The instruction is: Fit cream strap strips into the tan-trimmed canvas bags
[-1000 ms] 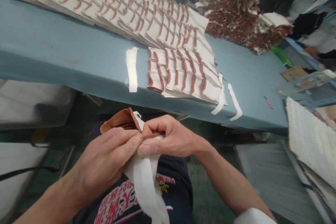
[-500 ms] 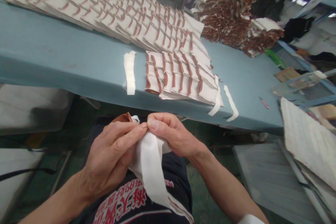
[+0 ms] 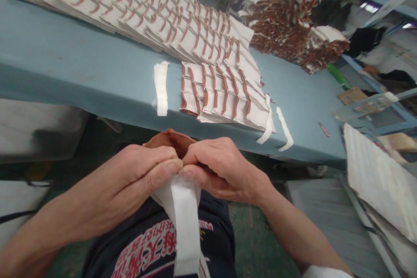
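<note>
My left hand (image 3: 137,178) and my right hand (image 3: 221,169) meet in front of my chest, fingers pinched together. Between them they grip a fabric piece: a brown part (image 3: 169,139) sticks up behind the fingers and a white strip (image 3: 185,221) hangs down over my dark printed shirt. Both thumbs press on the top of the white strip. The hands are below the near edge of the blue table (image 3: 81,78), not touching it.
On the table lie overlapping rows of white pieces with brown trim (image 3: 215,89), a loose white strip (image 3: 161,89) to their left and two thin strips (image 3: 283,124) to their right. A heap of similar pieces (image 3: 286,17) sits at the back right. A small pink tool (image 3: 324,129) lies near the right edge.
Both hands have closed tighter over the fabric and moved slightly up. The brown part now shows above the fingers, and the white strip hangs straighter down.
</note>
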{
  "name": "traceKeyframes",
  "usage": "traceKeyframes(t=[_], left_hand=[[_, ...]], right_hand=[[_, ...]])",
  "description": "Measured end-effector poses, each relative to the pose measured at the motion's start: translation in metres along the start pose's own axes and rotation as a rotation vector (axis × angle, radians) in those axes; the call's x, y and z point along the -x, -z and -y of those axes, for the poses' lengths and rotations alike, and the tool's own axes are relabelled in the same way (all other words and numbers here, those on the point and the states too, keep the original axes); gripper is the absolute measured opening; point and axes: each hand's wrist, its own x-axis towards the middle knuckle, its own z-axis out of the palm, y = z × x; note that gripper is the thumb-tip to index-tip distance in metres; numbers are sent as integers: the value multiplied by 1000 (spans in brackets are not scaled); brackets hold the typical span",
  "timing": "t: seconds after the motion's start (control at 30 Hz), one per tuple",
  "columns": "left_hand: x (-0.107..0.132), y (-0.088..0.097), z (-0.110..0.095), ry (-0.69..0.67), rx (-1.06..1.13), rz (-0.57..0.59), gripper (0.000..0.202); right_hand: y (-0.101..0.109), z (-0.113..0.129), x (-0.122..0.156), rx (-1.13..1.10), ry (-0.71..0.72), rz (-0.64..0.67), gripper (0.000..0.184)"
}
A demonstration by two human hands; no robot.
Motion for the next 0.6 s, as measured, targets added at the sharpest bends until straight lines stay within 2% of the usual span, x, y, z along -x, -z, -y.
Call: traceKeyframes(t=[0.07,0.1,0.23,0.3,0.37,0.43,0.53,0.6], left_hand=[[0,-2,2,-109,56,86,46],[1,-6,4,-158,55,66,44],[12,-29,19,-271,-178,-236,32],[19,-37,27,-275,-249,-297,33],[24,-39,33,-229,-206,-267,35],[26,-36,36,-179,-133,-214,38],[25,-27,35,-157,-57,-164,43],[22,-17,31,-149,-10,-108,43]], right_hand=[[-5,1,2,-147,-41,9,35],[-9,0,3,-237,-75,-1,36],[-31,-9,4,-534,-139,-112,40],[-39,-14,3,-605,-127,-145,39],[-40,-17,3,-569,-118,-135,33],[-33,-17,1,-420,-86,-85,24],[-18,-13,-2,-168,-16,0,17],[-9,-8,-7,-76,20,31,17]])
